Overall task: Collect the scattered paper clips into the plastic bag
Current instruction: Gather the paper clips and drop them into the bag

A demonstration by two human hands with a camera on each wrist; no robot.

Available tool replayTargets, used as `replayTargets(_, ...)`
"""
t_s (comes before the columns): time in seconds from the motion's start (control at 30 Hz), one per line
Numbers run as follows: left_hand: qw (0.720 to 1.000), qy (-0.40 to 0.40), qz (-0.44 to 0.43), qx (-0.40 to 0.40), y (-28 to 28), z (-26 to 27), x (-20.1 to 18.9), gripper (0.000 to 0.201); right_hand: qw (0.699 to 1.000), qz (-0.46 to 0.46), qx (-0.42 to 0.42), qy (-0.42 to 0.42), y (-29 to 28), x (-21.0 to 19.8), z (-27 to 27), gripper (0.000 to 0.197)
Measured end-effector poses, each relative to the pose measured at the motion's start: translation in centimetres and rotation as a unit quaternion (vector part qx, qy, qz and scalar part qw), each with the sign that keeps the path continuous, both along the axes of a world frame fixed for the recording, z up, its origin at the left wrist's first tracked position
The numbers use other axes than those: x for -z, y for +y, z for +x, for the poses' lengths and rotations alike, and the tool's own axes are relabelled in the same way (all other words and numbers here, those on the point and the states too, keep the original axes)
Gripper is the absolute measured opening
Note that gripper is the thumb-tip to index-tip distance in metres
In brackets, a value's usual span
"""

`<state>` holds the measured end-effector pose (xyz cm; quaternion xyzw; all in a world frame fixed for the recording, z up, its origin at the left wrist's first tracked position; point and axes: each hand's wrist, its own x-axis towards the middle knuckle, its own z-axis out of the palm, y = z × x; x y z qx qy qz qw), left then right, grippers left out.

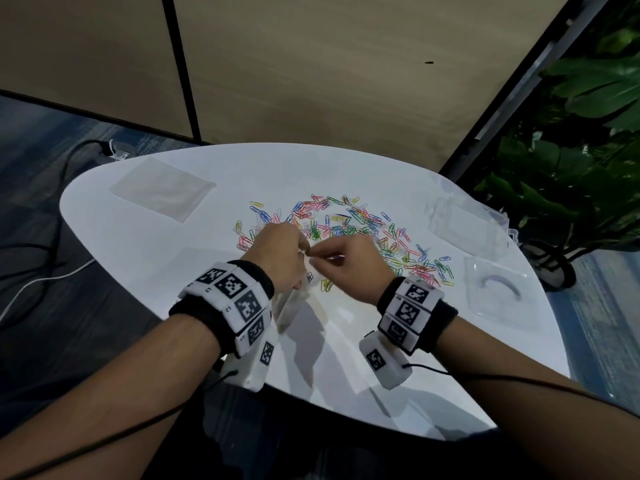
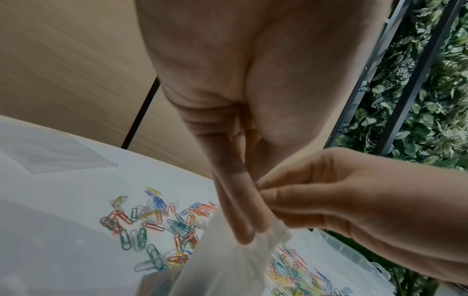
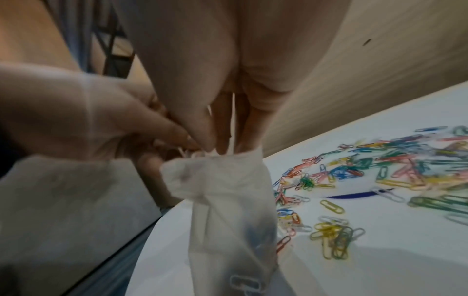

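A clear plastic bag (image 1: 294,299) (image 2: 235,268) (image 3: 228,200) hangs over the near side of the white table (image 1: 173,244). Both hands hold it at its bunched top. My left hand (image 1: 282,252) (image 2: 243,224) pinches the top edge with straight fingers pointing down. My right hand (image 1: 341,261) (image 3: 222,138) pinches the same edge from the right. A few clips show dimly through the bag's bottom in the right wrist view. Many coloured paper clips (image 1: 346,230) (image 2: 157,226) (image 3: 380,176) lie scattered on the table beyond the hands.
A flat clear bag (image 1: 162,188) lies at the table's far left. A clear plastic box (image 1: 467,226) and its lid (image 1: 495,289) sit at the right. Green plants (image 1: 588,133) stand past the right edge. Cables (image 1: 45,258) run on the floor at left.
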<state>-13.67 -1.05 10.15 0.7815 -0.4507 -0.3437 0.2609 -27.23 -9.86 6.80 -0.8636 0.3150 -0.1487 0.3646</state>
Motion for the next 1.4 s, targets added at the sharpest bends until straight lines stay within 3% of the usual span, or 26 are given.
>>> replayTargets(0.07, 1.0, -0.002, -0.002, -0.013, 0.2, 0.5, 0.0, 0.031, 0.995, 0.036, 0.062, -0.066, -1.3, -0.1, -0.5, 0.015)
replayTargets(0.13, 1.0, -0.01, -0.004, -0.015, 0.4, 1.1, 0.1, 0.032, 0.994, -0.001, 0.103, -0.039, -2.7, 0.8, -1.4, 0.018)
replayTargets(0.17, 1.0, -0.018, -0.003, -0.015, 0.5, 1.3, 0.2, 0.034, 0.996, -0.038, 0.082, 0.016, -3.1, 1.5, -1.8, 0.022)
replayTargets(0.23, 0.999, -0.029, 0.0, -0.014, 0.7, 1.5, 0.2, 0.034, 0.977, -0.109, -0.048, 0.176, -3.0, 3.5, -2.6, 0.038)
replayTargets(0.33, 1.0, -0.028, -0.004, -0.012, 0.6, 1.6, 0.2, 0.032, 0.903, -0.194, -0.215, 0.318, -1.7, 6.5, -3.2, 0.058)
replayTargets(0.43, 1.0, -0.022, -0.003, -0.008, 0.3, 1.6, 0.3, 0.034, 0.865, -0.256, -0.213, 0.374, -1.7, 8.4, -4.3, 0.062)
replayTargets(0.57, 1.0, -0.02, 0.006, -0.001, -0.1, 1.3, 0.6, 0.037, 0.862, -0.245, -0.12, 0.427, -4.1, 8.6, -6.8, 0.061)
replayTargets(0.7, 1.0, -0.026, 0.006, 0.001, -0.4, 0.8, 0.7, 0.034, 0.881, -0.236, -0.087, 0.402, -5.9, 9.4, -8.3, 0.054)
replayTargets(0.8, 0.999, -0.041, 0.009, 0.007, -0.5, 0.2, 0.5, 0.034, 0.91, -0.249, -0.058, 0.325, -6.3, 9.6, -7.8, 0.027)
replayTargets(0.87, 0.999, -0.047, 0.012, 0.013, -0.6, -0.2, 0.5, 0.038, 0.919, -0.232, -0.021, 0.319, -6.7, 9.1, -7.5, 0.019)
replayTargets(1.03, 0.998, -0.036, 0.023, 0.042, -0.7, -0.7, 0.5, 0.033, 0.951, -0.107, 0.153, 0.246, -8.1, 7.0, -8.3, 0.018)
replayTargets(1.17, 0.998, -0.034, 0.026, 0.052, -0.7, -0.8, 0.4, 0.033, 0.944, 0.139, 0.292, 0.066, -8.3, 4.0, -8.1, 0.012)
replayTargets(1.2, 0.998, -0.032, 0.027, 0.056, -0.8, -1.0, 0.3, 0.033, 0.927, 0.225, 0.3, -0.011, -7.8, 3.2, -7.6, 0.013)
replayTargets(1.27, 0.997, -0.035, 0.03, 0.063, -0.9, -1.1, 0.3, 0.033, 0.862, 0.395, 0.284, -0.145, -6.4, 1.8, -6.1, 0.018)
replayTargets(1.33, 0.997, -0.039, 0.026, 0.06, -1.1, -1.2, 0.5, 0.032, 0.796, 0.515, 0.251, -0.196, -4.6, 0.3, -4.5, 0.014)
replayTargets(1.4, 0.998, -0.039, 0.021, 0.053, -1.2, -1.2, 0.8, 0.032, 0.769, 0.567, 0.22, -0.196, -3.2, -0.1, -3.1, 0.008)
